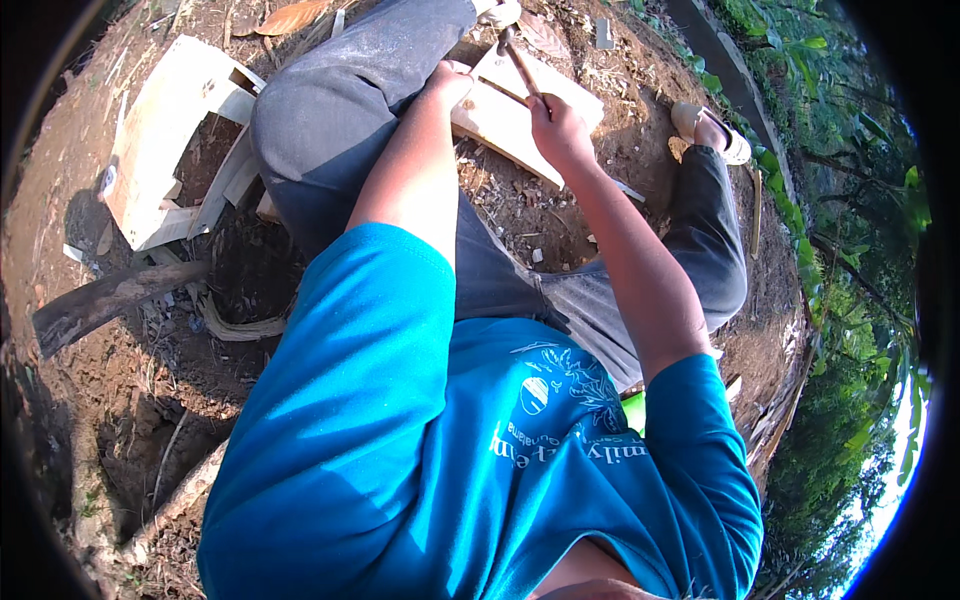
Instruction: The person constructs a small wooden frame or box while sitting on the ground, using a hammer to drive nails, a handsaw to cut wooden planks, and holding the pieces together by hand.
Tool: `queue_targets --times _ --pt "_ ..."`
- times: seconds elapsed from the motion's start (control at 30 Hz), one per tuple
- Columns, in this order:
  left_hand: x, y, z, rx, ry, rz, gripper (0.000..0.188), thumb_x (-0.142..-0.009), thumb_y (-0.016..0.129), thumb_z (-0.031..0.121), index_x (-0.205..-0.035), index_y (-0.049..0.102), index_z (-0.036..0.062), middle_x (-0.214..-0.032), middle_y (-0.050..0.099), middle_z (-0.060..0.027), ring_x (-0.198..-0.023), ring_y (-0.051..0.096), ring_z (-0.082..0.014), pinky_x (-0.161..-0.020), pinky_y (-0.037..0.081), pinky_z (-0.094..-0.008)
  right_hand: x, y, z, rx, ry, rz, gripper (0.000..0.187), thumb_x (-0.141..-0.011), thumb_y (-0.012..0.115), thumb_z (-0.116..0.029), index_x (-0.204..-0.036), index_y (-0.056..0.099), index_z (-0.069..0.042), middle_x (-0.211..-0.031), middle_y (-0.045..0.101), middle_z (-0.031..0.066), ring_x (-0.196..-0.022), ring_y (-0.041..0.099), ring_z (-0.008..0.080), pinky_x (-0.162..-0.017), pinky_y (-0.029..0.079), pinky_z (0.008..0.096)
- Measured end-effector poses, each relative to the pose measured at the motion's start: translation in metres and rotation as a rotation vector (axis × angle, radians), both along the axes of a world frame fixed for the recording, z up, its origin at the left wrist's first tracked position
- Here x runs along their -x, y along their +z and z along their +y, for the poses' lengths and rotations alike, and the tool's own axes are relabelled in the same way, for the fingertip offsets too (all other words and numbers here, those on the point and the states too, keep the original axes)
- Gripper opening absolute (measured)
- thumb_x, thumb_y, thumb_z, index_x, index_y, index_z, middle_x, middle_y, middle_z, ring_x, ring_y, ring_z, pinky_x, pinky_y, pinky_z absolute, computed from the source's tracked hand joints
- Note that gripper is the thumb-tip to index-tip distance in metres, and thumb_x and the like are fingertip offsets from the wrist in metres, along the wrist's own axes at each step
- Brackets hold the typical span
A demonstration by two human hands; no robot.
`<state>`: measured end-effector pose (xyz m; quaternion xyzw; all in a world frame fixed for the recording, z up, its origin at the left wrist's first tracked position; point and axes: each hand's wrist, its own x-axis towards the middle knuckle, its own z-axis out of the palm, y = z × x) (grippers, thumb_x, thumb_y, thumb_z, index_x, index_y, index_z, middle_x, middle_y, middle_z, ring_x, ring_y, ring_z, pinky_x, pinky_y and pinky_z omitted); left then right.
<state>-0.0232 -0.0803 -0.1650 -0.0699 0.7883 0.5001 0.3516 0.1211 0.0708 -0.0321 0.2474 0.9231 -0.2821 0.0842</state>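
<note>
In my right hand is a hammer, its wooden handle gripped near the end. The hammer's dark head is over the far side of a pale wooden piece made of boards, with a dark gap between them. My left hand is closed at the left edge of this piece, beside my bent left knee. Its fingertips are partly hidden, and no nail can be made out. The boards lie low between my legs, tilted across the view.
An open frame of pale wood lies left of my knee. A dark log rests nearer on the brown soil. Wood chips and dry leaves litter the ground. My right foot is out to the right, near a low edge and green plants.
</note>
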Motion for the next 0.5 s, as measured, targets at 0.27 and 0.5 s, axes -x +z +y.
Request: queue_targets --times 0.27,0.5 --pt "-0.003 0.027 -0.010 -0.071 0.143 -0.207 0.039 -0.102 0.052 0.022 -0.136 0.062 0.0073 -0.115 0.074 -0.0110 -0.099 0.071 -0.0223 -0.088 0.057 -0.0355 0.002 0.035 -0.020 0.145 -0.075 0.495 0.027 -0.106 0.055 -0.020 -0.119 0.068 -0.001 -0.063 0.048 -0.0002 -0.056 0.041 0.0071 -0.052 0.034 0.0276" --pt "-0.004 0.035 -0.008 -0.084 0.275 -0.217 0.041 -0.103 0.040 0.031 -0.125 0.062 0.0046 -0.092 0.075 -0.0125 -0.072 0.069 -0.0257 -0.070 0.056 -0.0458 -0.007 0.026 -0.026 0.272 -0.140 0.549 0.030 -0.107 0.051 -0.026 -0.118 0.066 -0.003 -0.074 0.060 0.0142 -0.062 0.057 0.0209 -0.061 0.046 0.0360"
